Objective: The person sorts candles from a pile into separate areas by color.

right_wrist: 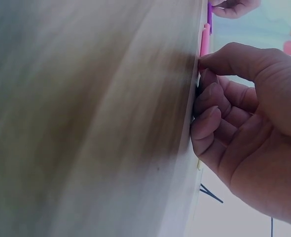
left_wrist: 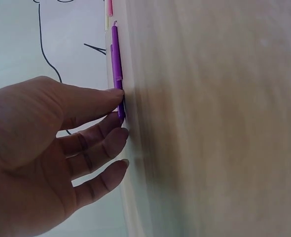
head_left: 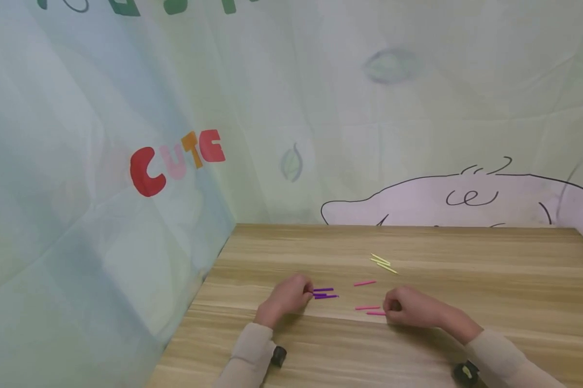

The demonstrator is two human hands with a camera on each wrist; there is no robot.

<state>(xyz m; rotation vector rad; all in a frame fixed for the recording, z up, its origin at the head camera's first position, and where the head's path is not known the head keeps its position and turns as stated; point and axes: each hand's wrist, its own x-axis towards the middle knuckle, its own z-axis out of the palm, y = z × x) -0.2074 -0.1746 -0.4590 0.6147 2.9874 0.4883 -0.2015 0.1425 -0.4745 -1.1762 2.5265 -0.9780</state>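
Thumb and fingers of my left hand pinch the near end of a thin purple candle, whose wick shows at the far tip. It lies in a small bunch of purple candles on the table. To the right, my right hand has its thumb and forefinger at the end of a pink candle, gripping it low at the tabletop. Just behind that one lies a second pink candle. The right hand's other fingers are curled against the table.
Another pink candle lies farther back, and beyond it several yellow candles lie close together, slanting. The wood-grain table meets a printed cloth backdrop at its far and left edges.
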